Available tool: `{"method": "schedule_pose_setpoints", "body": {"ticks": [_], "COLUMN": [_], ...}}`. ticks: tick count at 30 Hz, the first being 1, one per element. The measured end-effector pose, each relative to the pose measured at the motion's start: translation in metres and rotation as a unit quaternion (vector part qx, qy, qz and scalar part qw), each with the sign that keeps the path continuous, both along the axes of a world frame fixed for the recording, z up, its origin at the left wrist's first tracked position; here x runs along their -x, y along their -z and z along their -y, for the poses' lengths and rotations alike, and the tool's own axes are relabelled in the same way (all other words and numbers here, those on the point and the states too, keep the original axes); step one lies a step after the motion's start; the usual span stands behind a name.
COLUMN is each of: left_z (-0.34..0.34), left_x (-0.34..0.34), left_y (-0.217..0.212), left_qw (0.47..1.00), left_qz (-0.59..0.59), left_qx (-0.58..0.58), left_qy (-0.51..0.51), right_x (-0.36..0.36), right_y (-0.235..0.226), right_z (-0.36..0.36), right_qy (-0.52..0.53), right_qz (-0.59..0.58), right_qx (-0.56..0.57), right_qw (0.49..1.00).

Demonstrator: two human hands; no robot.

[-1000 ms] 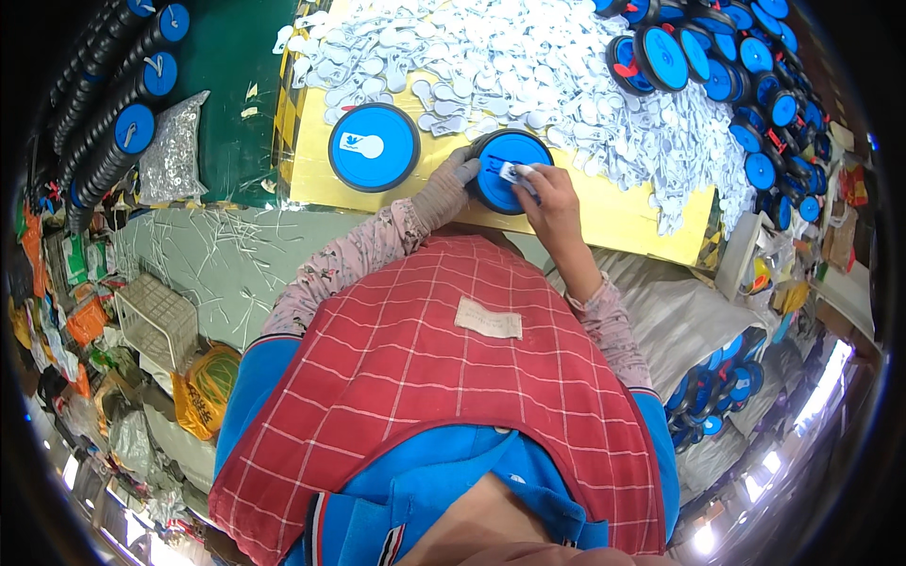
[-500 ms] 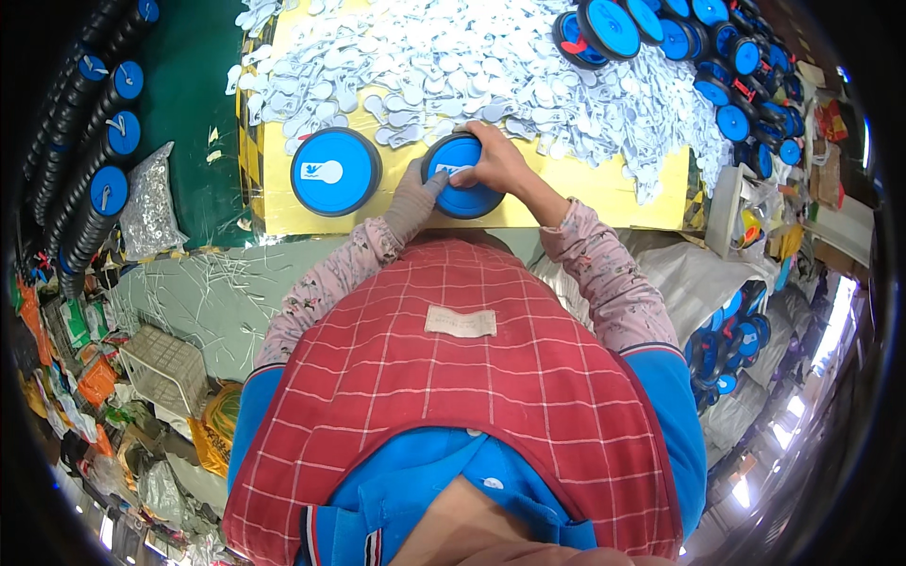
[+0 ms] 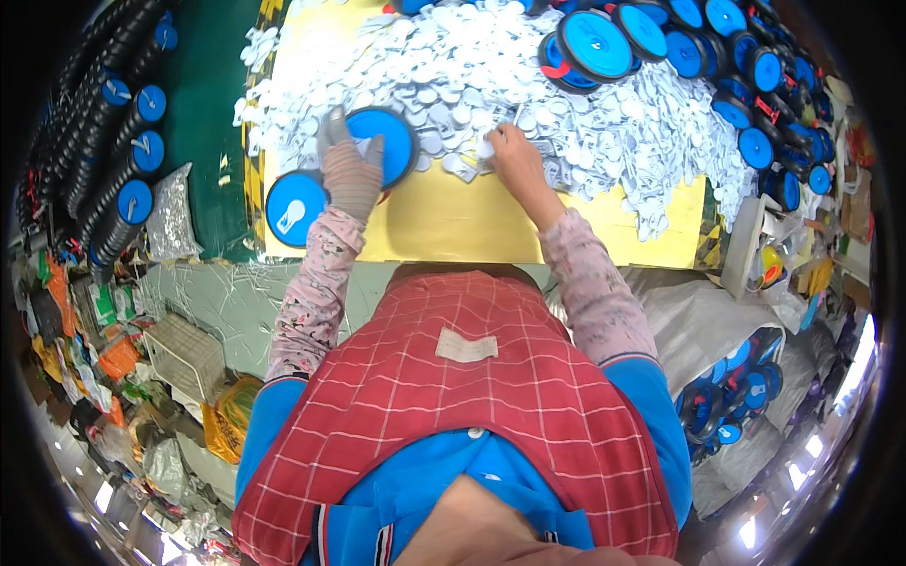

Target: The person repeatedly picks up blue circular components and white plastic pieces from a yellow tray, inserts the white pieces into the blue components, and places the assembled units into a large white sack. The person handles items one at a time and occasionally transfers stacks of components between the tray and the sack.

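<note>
My left hand (image 3: 351, 174), in a grey glove, is closed on the left edge of a blue wheel (image 3: 389, 140) with a black rim. The face under my fingers is partly hidden. Just left of that hand, a second blue wheel (image 3: 294, 209) lies on the yellow table top with a white keyhole-shaped label on its face. My bare right hand (image 3: 519, 162) is at the near edge of a heap of white labels (image 3: 453, 85). Its thumb and fingers pinch a small white label (image 3: 486, 149).
More blue-and-black wheels (image 3: 596, 45) are piled at the far right, some with red parts. Rows of stacked wheels (image 3: 135, 201) and a clear bag (image 3: 172, 215) are at the left. A white basket (image 3: 186, 356) stands on the floor at lower left. Striped tape edges the yellow surface (image 3: 453, 222).
My hands have parted from the right-hand wheel. My left hand has gone left with a wheel, close beside the labelled one; my right hand has moved right to the labels.
</note>
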State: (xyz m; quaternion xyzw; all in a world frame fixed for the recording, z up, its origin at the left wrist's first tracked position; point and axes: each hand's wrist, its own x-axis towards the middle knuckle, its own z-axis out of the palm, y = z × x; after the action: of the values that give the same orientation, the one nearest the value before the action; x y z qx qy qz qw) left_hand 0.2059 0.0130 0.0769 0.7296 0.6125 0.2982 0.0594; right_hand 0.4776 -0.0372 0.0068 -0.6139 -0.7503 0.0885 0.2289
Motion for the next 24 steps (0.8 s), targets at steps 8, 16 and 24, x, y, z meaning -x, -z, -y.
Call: {"method": "schedule_pose_setpoints", "body": {"ticks": [8,16,24], "left_z": [-0.089,-0.138,0.064], "left_x": [-0.253,-0.273,-0.070], "left_y": [0.016,-0.021,-0.017], "left_qw": [0.942,0.910,0.824], "left_qz": [0.267,-0.195,0.319], "left_qx": [0.136,0.092,0.368], "left_qy": [0.150,0.354,0.290], "right_x": [-0.096,-0.078,-0.061], "right_y": [0.009,0.008,0.031], "right_z": [0.120,0.154,0.152], "right_qy": [-0.077,0.214,0.293], "right_qz": [-0.014,-0.129,-0.168], "right_qx": [0.129,0.104,0.080], "right_qw": [0.989,0.963,0.938]}}
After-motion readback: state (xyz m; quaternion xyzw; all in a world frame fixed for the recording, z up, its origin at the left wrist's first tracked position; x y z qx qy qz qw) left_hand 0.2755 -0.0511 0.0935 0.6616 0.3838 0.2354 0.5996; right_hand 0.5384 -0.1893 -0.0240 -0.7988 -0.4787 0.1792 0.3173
